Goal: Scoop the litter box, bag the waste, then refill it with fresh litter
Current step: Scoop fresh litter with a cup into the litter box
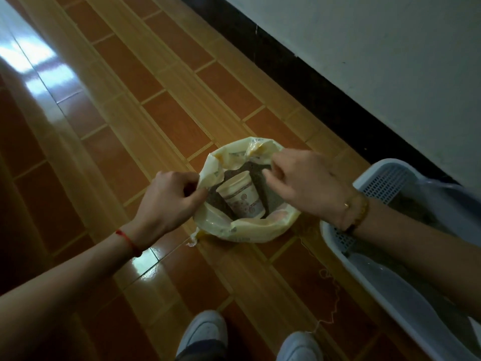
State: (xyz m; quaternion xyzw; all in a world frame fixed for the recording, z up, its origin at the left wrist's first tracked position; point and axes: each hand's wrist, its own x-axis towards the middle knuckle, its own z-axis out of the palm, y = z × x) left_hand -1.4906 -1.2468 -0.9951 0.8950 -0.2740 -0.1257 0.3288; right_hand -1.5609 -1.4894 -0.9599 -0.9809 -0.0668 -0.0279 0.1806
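A pale yellow litter bag stands open on the tiled floor, its top rolled down. Dark grey litter fills it, and a patterned paper cup is stuck upright in the litter. My left hand pinches the bag's left rim. My right hand grips the rim at the far right side. The white perforated litter box sits at the right, partly behind my right forearm; its contents are mostly hidden.
A white wall with a black baseboard runs behind the bag and box. My two white shoes stand at the bottom edge. A loose thread lies on the orange and yellow tiles.
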